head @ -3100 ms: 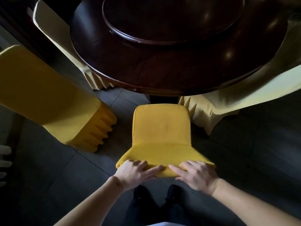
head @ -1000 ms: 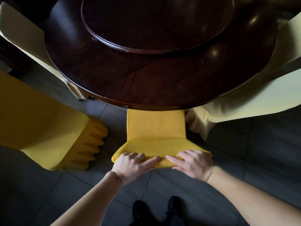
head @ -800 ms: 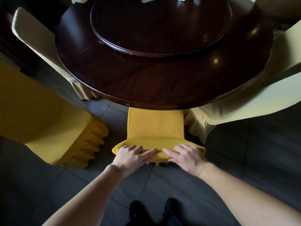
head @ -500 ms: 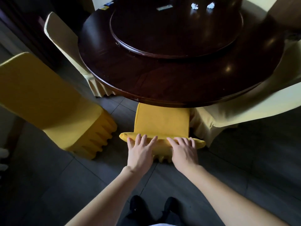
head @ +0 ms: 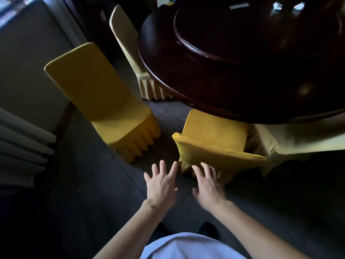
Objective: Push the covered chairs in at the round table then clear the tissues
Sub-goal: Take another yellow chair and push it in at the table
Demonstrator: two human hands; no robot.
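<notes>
Left hand (head: 161, 186): fingers spread, nothing held.
Right hand (head: 210, 185): fingers spread, nothing held.
Chair (head: 214, 141): seat tucked under near desk (head: 233, 86) edge.
Tissues (head: 277, 5): far desk edge.

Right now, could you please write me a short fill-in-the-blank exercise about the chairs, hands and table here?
1. Both hands, left hand and right hand, have their fingers ____.
2. The near yellow chair has its seat partly under the round ____.
3. The other yellow chair stands to its ____, clear of the table.

Missing words: spread; table; left
</notes>
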